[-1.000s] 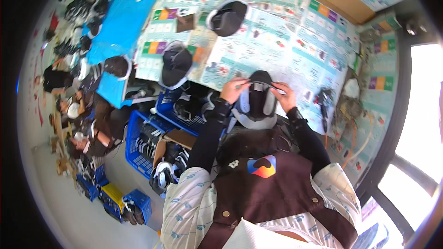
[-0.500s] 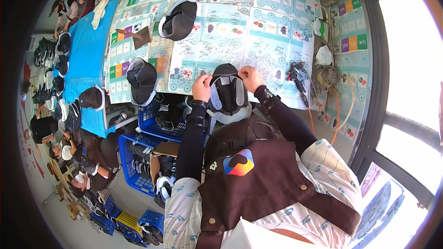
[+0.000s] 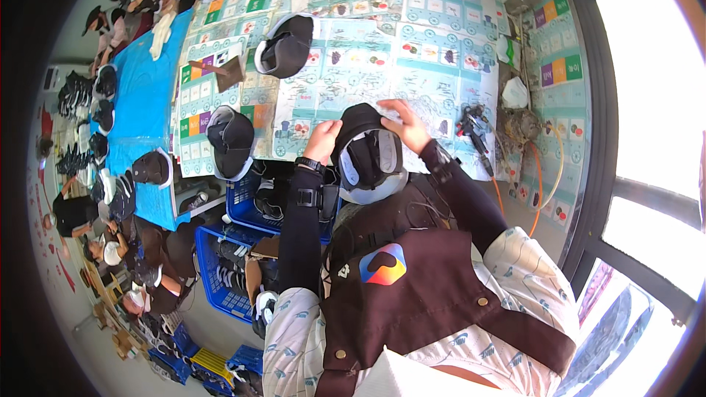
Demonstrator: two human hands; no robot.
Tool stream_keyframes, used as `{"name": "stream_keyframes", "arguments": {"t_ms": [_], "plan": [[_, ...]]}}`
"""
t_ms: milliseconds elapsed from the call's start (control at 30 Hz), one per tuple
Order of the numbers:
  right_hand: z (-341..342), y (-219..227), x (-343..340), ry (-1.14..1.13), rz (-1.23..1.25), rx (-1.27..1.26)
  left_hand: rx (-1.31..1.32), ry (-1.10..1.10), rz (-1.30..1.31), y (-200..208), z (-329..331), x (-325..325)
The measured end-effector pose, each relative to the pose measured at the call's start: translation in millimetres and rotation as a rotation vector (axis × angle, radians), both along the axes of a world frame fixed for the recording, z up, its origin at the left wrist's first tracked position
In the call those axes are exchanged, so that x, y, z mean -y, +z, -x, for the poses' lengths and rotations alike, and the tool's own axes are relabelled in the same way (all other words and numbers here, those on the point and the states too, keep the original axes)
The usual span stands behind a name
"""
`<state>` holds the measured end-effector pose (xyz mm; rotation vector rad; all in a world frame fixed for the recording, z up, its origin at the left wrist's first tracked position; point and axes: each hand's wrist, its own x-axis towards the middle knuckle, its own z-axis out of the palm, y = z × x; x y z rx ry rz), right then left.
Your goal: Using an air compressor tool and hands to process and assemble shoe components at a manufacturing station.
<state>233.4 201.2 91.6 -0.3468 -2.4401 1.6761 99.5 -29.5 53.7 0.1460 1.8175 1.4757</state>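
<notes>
A black shoe (image 3: 365, 116) with a pale grey lining and a white lower edge is tilted at the table's front edge, its opening turned toward me. My left hand (image 3: 321, 141) pinches the left side of the opening with thumb and fingertips. On the opposite side, my right hand (image 3: 409, 128) holds the rim, thumb against the edge and index finger stretched over the black top. Two similar black shoes stand on the table: one (image 3: 230, 140) left of my hands, another (image 3: 287, 45) farther back.
A paper-covered table (image 3: 434, 81) spreads ahead. A brush-like tool (image 3: 222, 72) lies at its left, and a hand tool with an orange hose (image 3: 478, 132) at its right. Blue crates (image 3: 213, 272) with shoes stand below left. Other people (image 3: 77, 202) work beyond a blue-topped table (image 3: 140, 132).
The shoe's black top is pulled further open and tilted. My right index finger has lifted and straightened over it, while the left hand keeps its pinch. The view has shifted slightly.
</notes>
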Motion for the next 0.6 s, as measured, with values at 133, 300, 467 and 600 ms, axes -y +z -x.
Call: {"name": "stream_keyframes", "arguments": {"t_ms": [133, 300, 467, 600], "plan": [[8.0, 59.0, 22.5, 0.134, -0.691, -0.239, -0.092, -0.121, 0.046, 39.2, 21.0, -24.3], [23.9, 84.6, -20.8, -0.132, -0.701, -0.248, 0.238, 0.058, -0.842, 63.5, 47.2, 1.0], [14.9, 79.3, -33.3, -0.304, -0.374, -0.142, -0.598, -0.276, -0.224, 63.5, 34.0, 8.4], [8.8, 64.2, -20.2, -0.126, -0.254, -0.158, 0.337, 0.037, -0.823, 58.6, -0.9, -16.6]]}}
